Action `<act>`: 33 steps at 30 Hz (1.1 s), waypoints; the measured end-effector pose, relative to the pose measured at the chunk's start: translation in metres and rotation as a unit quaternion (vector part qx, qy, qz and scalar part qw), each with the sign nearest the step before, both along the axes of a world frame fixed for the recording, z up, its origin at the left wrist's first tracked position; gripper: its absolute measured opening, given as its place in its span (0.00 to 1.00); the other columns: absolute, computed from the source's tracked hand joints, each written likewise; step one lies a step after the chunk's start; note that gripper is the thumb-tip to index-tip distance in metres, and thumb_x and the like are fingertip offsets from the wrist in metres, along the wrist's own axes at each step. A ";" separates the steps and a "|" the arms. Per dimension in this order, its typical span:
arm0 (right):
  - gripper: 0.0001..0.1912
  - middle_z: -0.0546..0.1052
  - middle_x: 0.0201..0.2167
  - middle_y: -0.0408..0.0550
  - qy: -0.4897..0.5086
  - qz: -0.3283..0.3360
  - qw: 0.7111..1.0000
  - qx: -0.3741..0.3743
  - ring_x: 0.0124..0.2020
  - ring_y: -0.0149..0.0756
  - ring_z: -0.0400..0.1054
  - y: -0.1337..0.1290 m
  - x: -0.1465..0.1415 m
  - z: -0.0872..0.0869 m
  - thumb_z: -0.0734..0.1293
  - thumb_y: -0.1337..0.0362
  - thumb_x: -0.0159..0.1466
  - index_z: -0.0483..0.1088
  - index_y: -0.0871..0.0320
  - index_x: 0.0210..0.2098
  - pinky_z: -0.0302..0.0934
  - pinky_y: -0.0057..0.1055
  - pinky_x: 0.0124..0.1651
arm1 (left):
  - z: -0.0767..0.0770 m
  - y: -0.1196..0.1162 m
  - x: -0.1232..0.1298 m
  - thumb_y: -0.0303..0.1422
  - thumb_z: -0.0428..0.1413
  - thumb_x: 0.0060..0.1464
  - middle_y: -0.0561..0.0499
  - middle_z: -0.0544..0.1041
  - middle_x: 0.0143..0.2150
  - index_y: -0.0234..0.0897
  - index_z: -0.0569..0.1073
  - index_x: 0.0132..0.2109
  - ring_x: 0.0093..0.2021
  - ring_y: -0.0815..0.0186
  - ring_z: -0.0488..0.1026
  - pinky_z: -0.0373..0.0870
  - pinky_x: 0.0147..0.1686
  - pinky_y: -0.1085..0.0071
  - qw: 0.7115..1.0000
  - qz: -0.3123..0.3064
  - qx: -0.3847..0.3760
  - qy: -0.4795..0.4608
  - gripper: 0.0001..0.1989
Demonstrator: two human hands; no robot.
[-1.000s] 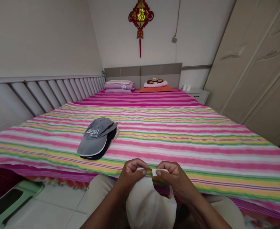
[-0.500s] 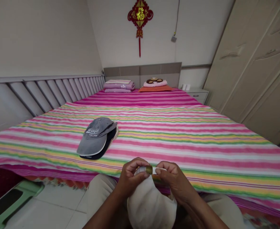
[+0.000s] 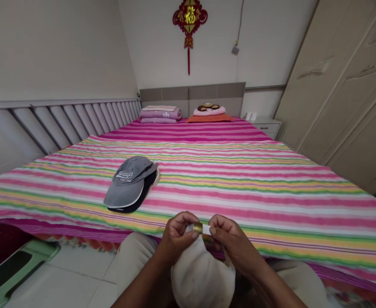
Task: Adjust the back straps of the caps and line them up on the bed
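Note:
A cream cap (image 3: 203, 273) hangs below my hands, between my knees, its back strap raised toward me. My left hand (image 3: 179, 234) pinches the strap beside a brass-coloured buckle (image 3: 198, 228). On the buckle's right, my right hand (image 3: 229, 235) grips the white strap end (image 3: 206, 230) between thumb and finger. Farther off to the left, a grey cap (image 3: 130, 182) with white lettering lies on top of a dark cap (image 3: 133, 208) on the striped bedspread (image 3: 239, 188). Something pale shows at their right edge.
Folded purple bedding (image 3: 160, 114) and a pink bundle (image 3: 209, 111) on orange cloth lie by the headboard (image 3: 216, 92). A green stool (image 3: 18, 273) stands at lower left. A wardrobe (image 3: 342, 94) and nightstand (image 3: 266, 126) are on the right.
The buckle has turned slightly and shifted a little left, its brass face showing more. The white strap end shows less beyond my right fingertips. The other caps have stayed in place.

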State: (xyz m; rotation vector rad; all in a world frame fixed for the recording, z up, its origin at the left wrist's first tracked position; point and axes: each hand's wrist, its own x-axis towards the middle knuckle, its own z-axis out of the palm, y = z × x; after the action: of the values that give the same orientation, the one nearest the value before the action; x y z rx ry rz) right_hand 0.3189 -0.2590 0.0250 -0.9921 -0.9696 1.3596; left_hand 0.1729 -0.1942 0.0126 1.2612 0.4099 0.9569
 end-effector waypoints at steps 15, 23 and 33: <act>0.12 0.65 0.12 0.38 -0.134 0.071 0.988 -0.038 0.13 0.23 0.53 0.007 0.015 0.018 0.66 0.58 0.52 0.65 0.61 0.21 0.46 0.23 0.16 | -0.001 0.005 -0.006 0.34 0.63 0.35 0.53 0.71 0.27 0.35 0.70 0.32 0.23 0.73 0.66 0.60 0.23 0.76 0.991 -0.057 -0.119 0.009 0.15; 0.08 0.64 0.12 0.37 -0.173 0.071 0.982 -0.035 0.12 0.22 0.51 0.011 0.014 0.018 0.62 0.64 0.53 0.65 0.61 0.21 0.43 0.23 0.16 | 0.002 0.004 -0.005 0.32 0.63 0.35 0.53 0.71 0.24 0.34 0.70 0.32 0.21 0.74 0.66 0.60 0.22 0.77 0.992 -0.056 -0.110 0.035 0.14; 0.08 0.63 0.11 0.37 -0.168 0.049 0.984 -0.045 0.11 0.21 0.50 0.014 0.009 0.020 0.61 0.66 0.53 0.63 0.60 0.19 0.42 0.23 0.15 | 0.003 0.002 -0.001 0.33 0.64 0.34 0.55 0.72 0.18 0.34 0.68 0.33 0.16 0.75 0.64 0.58 0.18 0.79 0.986 -0.025 -0.152 0.059 0.16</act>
State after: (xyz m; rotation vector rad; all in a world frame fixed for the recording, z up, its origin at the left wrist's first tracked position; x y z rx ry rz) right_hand 0.3281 -0.2447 0.0448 -1.2844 -1.2301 1.3511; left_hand 0.1716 -0.1925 0.0151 1.0470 0.5906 0.7468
